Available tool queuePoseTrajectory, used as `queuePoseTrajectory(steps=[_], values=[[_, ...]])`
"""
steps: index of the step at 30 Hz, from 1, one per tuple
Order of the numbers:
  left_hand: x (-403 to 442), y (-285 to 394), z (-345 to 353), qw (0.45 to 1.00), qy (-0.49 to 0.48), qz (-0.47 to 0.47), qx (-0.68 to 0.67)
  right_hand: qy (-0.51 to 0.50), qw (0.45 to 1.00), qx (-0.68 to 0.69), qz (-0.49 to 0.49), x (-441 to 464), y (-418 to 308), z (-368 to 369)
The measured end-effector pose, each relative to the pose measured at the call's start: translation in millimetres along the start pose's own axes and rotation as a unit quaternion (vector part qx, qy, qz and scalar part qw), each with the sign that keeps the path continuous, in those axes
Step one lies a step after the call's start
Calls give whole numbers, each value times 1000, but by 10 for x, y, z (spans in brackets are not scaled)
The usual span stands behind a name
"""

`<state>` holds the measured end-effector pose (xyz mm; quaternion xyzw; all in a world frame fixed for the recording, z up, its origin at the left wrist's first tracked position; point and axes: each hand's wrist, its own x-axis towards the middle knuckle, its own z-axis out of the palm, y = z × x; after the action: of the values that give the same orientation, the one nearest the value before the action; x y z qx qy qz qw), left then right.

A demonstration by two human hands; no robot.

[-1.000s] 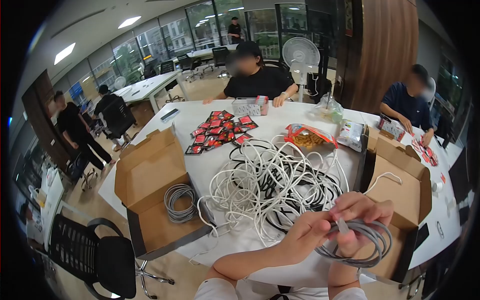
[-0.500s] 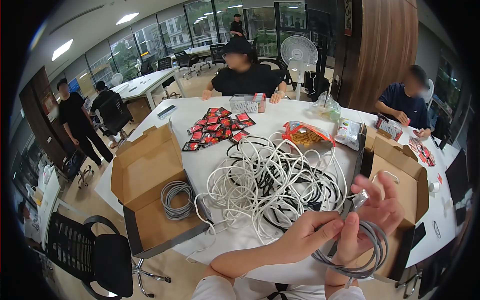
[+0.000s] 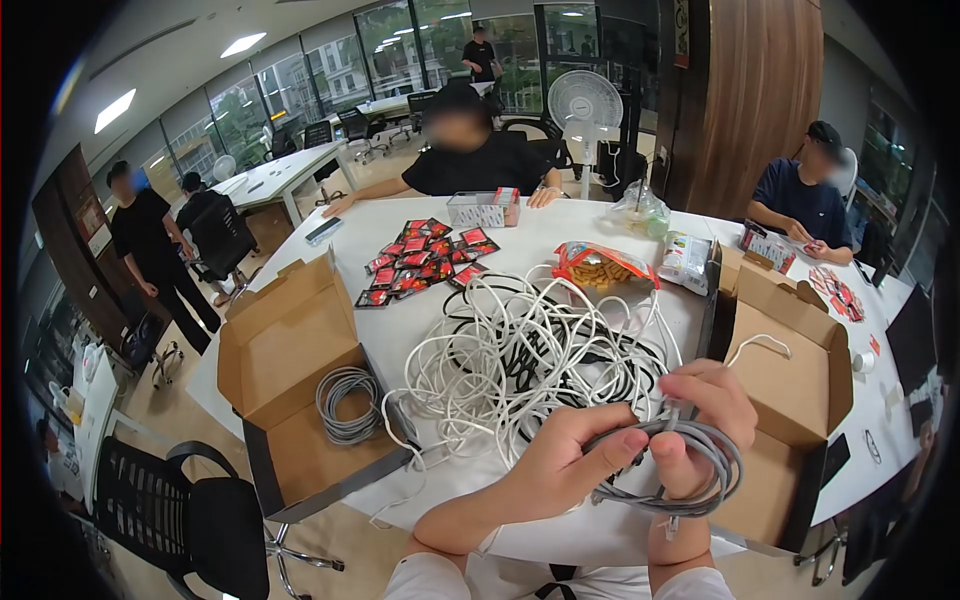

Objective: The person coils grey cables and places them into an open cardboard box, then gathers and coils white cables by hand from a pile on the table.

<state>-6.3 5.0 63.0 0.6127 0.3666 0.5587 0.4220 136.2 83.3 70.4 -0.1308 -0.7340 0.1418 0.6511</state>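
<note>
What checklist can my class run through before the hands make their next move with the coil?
1. Coil held: ok. The left hand and right hand both grip the grey coil.
2. Loops secured: cannot tell. The hands cover part of the coil.
3. Ends tucked in: not ok. A plug end hangs below the loops.
4. Left box open: ok. Its lid is up, and a second grey coil lies inside.
5. Right box clear of stray cable: not ok. A white cable end reaches over it.
6. Loose cables sorted: not ok. White and black ones lie in a tangled heap.
</note>
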Motion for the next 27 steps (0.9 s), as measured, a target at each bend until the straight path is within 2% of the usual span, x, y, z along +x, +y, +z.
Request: queuePoseTrajectory(steps=[3,8,16,19,22,25,26,27], values=[[14,7,-6,1000,16,17,10,-18,989,100,109,-67,-50,63],[33,36,-28,999,23,13,40,30,986,132,97,-77,-45,153],[36,102,-104,999,-3,11,40,17,991,124,46,-97,42,177],[6,128,-103,998,13,44,49,10,992,123,6,-81,40,186],[-20,153,-116,996,13,54,74,-4,993,116,1,-90,25,161],[-41,143,-61,997,18,34,69,-1,992,110,66,-132,-72,110],[-41,144,-47,997,14,34,64,3,995,96,30,-198,17,83],[-45,118,-13,996,32,52,72,-3,990,136,41,-262,61,81]])
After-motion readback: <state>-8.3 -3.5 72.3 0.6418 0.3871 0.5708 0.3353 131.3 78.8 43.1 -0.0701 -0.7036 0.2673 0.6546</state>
